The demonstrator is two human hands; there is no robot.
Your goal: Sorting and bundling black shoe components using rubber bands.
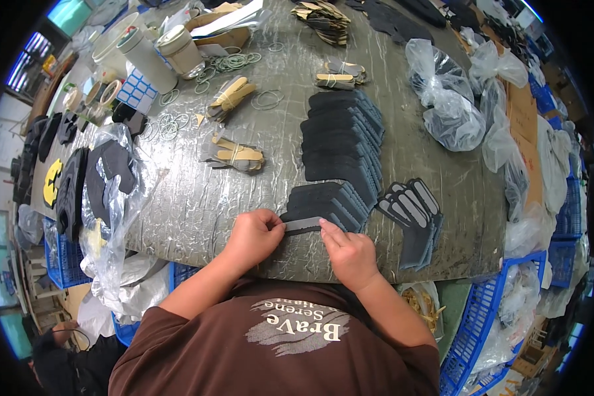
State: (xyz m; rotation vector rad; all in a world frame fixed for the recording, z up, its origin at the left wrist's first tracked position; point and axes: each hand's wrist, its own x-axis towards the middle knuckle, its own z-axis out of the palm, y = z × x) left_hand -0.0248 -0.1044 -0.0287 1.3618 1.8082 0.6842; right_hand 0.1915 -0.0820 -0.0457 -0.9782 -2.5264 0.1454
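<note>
My left hand [254, 234] and my right hand [350, 254] both pinch a thin dark grey strip [302, 225] at the near edge of the worktable [198, 204]. The strip lies against a fanned stack of black flat pieces [327, 201]. A longer overlapping row of black pieces [343, 138] runs away from me behind it. To the right of my right hand lies a fan of grey pieces with black borders [412, 211].
Bundles of tan and grey pieces tied with rubber bands [234, 155] lie left of centre, with loose rubber bands [228, 64] and white tubs [148, 56] beyond. Clear plastic bags [452, 112] sit right; a bag with black parts [109, 178] left. Blue crates [472, 330] stand below.
</note>
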